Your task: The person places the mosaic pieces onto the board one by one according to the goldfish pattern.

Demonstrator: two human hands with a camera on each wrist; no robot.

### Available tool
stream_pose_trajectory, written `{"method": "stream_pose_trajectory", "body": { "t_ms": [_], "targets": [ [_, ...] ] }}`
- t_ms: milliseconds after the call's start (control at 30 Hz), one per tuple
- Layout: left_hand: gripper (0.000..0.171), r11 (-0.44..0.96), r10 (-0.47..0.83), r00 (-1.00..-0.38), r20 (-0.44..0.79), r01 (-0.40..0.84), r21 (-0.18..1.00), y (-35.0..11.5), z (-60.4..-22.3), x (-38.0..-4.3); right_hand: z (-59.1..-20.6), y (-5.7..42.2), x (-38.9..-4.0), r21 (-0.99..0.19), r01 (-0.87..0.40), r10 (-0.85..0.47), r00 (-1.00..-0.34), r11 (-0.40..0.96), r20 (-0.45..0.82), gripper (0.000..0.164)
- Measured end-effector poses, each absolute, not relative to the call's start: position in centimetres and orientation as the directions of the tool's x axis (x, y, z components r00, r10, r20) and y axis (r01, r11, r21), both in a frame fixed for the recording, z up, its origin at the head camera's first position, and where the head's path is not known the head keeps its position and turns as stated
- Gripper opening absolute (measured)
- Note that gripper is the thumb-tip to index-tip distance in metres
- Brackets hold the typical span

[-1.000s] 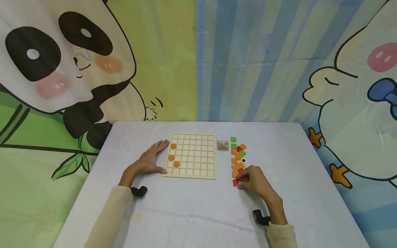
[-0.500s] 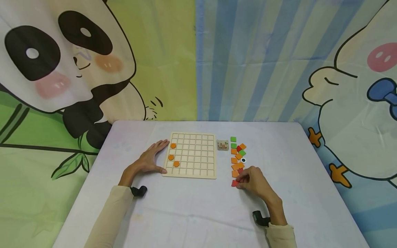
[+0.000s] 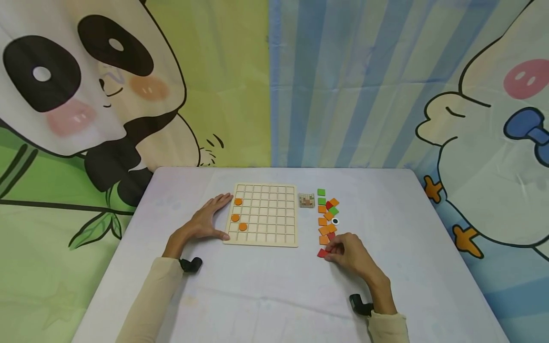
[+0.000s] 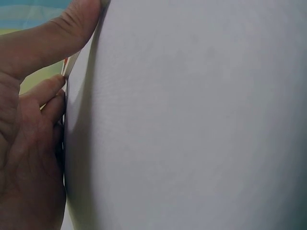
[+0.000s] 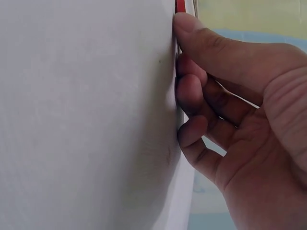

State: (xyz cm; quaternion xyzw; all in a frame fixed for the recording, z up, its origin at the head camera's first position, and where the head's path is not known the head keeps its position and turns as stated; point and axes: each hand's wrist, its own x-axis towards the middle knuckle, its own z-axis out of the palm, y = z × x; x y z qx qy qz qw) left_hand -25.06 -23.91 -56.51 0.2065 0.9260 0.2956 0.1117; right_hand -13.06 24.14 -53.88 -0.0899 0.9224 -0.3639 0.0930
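Nearest: beige sleeves (image 3: pixel 388 327) seen at the bottom of the head view, with a small black camera mount (image 3: pixel 362 306) worn at each wrist, presumably set there so the fingers' work is covered from the side. Right hand (image 3: pixel 352 253) is rested low over the white table (image 3: pixel 261 290); its grip is closed in a pinch, thumb and finger on a red tile (image 3: pixel 321 253) at the near end of the tile strip. Tile is held by its right side, left part exposed; likely gripped by the edge because it is thin and lies flat. Index tip hidden behind the thumb in the right wrist view. Just beyond, orange tiles (image 3: pixel 322 221) are laid in a loose strip, some touching or overlapping; probably put right of the board to be within right-hand reach. Left hand (image 3: pixel 205 223): grip released, nothing grasped, fingers spread, thumb at the near left corner of the grid board (image 3: pixel 272 225) and fingertips at its left edge farther up; likely braced there so the board is steadied. Three orange discs (image 3: pixel 235 217) are set near that edge. A black-and-white ring piece (image 3: pixel 335 221) is placed beside the strip. Farther: a small patterned square (image 3: pixel 306 200) is set between board and strip, green tiles (image 3: pixel 321 192) at the strip's far end. Behind the table, a printed cartoon cloth (image 3: pixel 317 90) is hung.
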Motion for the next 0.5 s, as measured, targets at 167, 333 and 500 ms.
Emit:
{"method": "stream_pose_trajectory", "body": {
  "t_ms": [167, 333, 500],
  "targets": [
    [0.140, 0.743, 0.449, -0.889, -0.085, 0.319, 0.589, -23.96, -56.64, -25.03, -54.12, 24.02, -12.86, -0.686, -0.112, -0.231, -0.969, 0.719, -0.084, 0.016],
    [0.141, 0.740, 0.452, -0.887, -0.094, 0.314, 0.595, -23.97, -56.73, -25.03, -54.32, 23.82, -12.67, -0.698, -0.125, -0.230, -0.972, 0.706, -0.058, 0.019],
    [0.141, 0.729, 0.457, -0.885, -0.086, 0.318, 0.606, -24.11, -56.51, -25.04, -54.24, 23.65, -12.66, -0.705, -0.167, -0.260, -0.965, 0.689, -0.025, 0.028]
  ]
}}
